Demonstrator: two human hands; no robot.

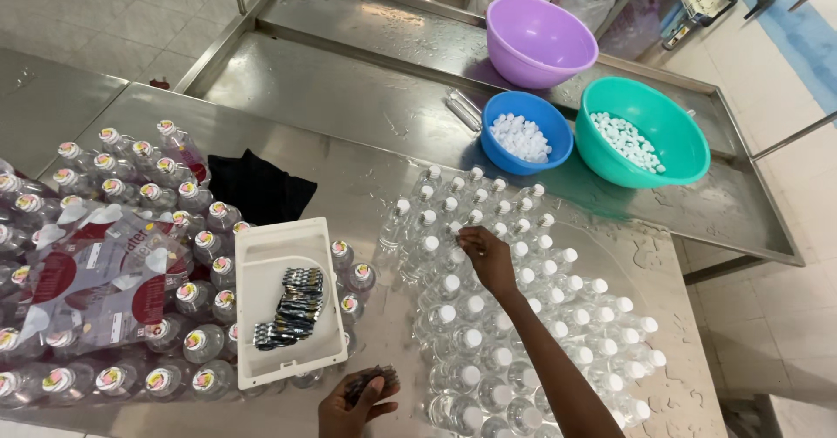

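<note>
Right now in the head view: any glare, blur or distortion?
Head view: glare streaks on the steel table and wet sheen near the teal bowl; wide-angle bending of table edges; clear bottles wash out, caps readable; right hand sharp, left hand cropped at the bottom edge.

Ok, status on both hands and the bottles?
Right hand fingertips on a white-capped bottle. Left hand holds a dark bundle of sleeves. White tray alongside holds more. Nothing blocking.
</note>
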